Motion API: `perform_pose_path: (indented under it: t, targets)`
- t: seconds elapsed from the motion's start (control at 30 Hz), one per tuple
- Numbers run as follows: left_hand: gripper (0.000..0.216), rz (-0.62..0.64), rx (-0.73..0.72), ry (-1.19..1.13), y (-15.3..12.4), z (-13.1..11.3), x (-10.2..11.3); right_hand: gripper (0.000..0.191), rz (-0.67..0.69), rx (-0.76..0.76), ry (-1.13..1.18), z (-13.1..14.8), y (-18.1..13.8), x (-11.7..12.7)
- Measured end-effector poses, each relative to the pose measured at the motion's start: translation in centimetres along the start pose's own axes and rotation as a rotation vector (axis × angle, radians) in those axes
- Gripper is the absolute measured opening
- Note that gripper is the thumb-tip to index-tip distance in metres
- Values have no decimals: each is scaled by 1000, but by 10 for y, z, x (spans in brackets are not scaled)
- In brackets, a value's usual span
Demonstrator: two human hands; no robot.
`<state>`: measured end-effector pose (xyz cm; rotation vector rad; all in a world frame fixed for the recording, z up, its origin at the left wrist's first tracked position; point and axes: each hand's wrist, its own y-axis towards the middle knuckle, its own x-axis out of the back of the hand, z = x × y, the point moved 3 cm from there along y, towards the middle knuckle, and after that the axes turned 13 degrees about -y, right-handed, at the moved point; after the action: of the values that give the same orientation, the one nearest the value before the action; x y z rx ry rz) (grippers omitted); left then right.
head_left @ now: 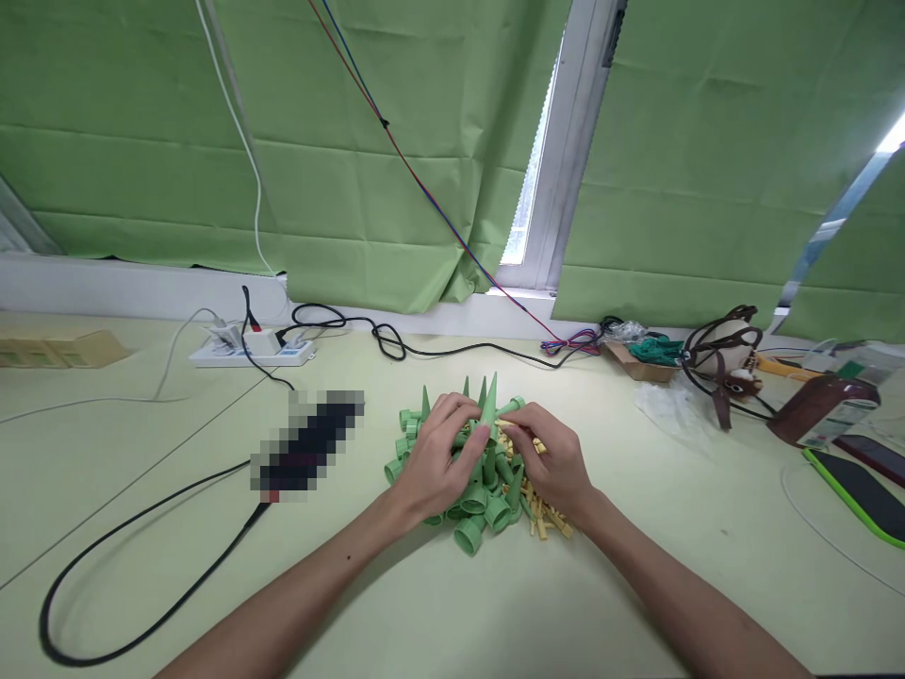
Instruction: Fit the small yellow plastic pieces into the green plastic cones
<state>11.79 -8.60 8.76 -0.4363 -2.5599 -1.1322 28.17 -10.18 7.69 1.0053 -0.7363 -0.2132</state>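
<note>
My left hand [447, 457] grips a green cone-shaped plastic piece [489, 404], its pointed tip upward. Close beside it, my right hand [551, 457] pinches a small yellow plastic piece [503, 424] against the cone's side; whether the two are joined I cannot tell. Under and around both hands lies a heap of green cone pieces [472, 498] with round, cap-like ends, some standing point up. Small yellow pieces [548, 519] are heaped along the right side of the green ones, partly hidden by my right hand.
A pixelated dark object [311, 443] with a black cable lies left of the heap. Behind are a power strip [255, 351] and trailing cords. At right stand a small cardboard box [640, 363], clear plastic film [671, 410], a dark red bottle [824, 410] and a green-edged phone [859, 495].
</note>
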Motion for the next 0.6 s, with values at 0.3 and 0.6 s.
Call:
perform_pose_path:
  t: [0.3, 0.6]
  targets:
    - [20, 0, -46, 14, -2, 0, 0, 16, 39, -60, 30, -4, -5, -4]
    - [40, 51, -175, 17, -3, 6, -2, 18, 49, -144, 51, -6, -3, -2]
